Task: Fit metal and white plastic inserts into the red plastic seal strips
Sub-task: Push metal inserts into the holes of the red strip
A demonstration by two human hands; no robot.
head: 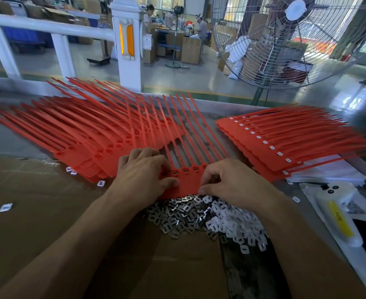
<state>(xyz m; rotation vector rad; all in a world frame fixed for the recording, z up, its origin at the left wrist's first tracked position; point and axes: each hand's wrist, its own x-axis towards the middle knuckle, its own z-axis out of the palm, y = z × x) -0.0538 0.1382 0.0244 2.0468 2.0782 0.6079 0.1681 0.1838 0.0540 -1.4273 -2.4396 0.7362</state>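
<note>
Head view, assembly bench. Both hands are working on one joined set of red strips [186,180], lying flat at the near-centre of the bench [210,117] w/ its tag end toward the person and its tails fanning away.

L hand [143,171] is gripping the set's left edge: thumb curled onto the tag face, other fingers bent over the top, prob. to stop the set sliding while parts are pushed in. R hand [231,182] is resting on the right edge, fingers curled, thumb and forefinger tips meeting at the tag's lower corner. Whether an insert is pinched there: cannot tell, too small.

Supply is lying directly below the tags, so reach is minimal: metal inserts [177,216] heaped left, white inserts [238,225] heaped right, the two piles touching and mixing at the middle. A few strays, e.g. one white piece [5,207], are lying on the cardboard sheet [37,212].

Stock is sorted by side. Unfilled strips [80,134], sockets showing empty, are fanned at left; filled strips [285,143], white showing in each socket, are stacked at right, well apart. Judgement: flow is running left to right, w/ much of the left pile still to do.

Background: standing fan [296,35] and white railing [126,39], beyond the bench.
</note>
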